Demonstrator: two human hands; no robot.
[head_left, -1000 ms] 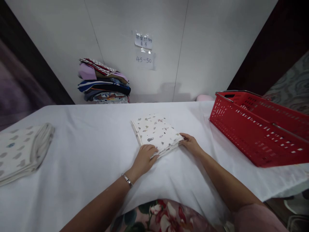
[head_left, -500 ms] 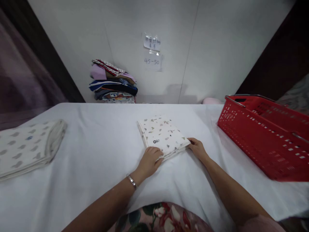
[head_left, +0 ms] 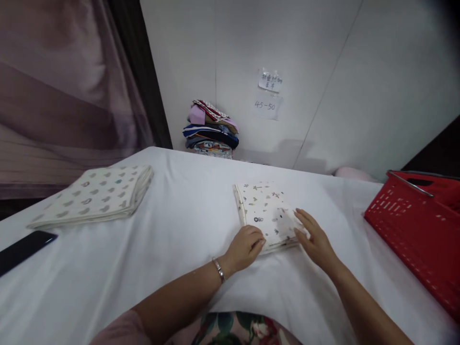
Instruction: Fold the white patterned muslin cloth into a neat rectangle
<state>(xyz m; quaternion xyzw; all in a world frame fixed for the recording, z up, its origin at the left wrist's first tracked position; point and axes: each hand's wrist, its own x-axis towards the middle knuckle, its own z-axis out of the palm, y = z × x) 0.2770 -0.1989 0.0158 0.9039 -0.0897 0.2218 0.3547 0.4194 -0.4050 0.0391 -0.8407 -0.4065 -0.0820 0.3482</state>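
Note:
A folded white cloth (head_left: 264, 211) with small printed figures lies on the white-covered table in front of me. My left hand (head_left: 246, 247), with a metal bracelet at the wrist, is closed on its near left corner, thumb and fingers pinching the folded edge. At the near right corner, my right hand (head_left: 316, 239) has its fingers apart and the fingertips over the cloth's edge. Further left lies another folded white cloth (head_left: 97, 194) with a grey pattern, apart from both hands.
A red plastic basket (head_left: 420, 235) with a metal handle stands on the table's right side. A dark flat object (head_left: 25, 249) lies at the left edge. Behind the table is a pile of folded fabrics (head_left: 212, 132) against the wall, below two paper notes (head_left: 268, 105).
The view has swung left, showing more of the left cloth and the dark object. My right hand has loosened from the cloth's corner and its fingers have spread. My left hand stays at its corner.

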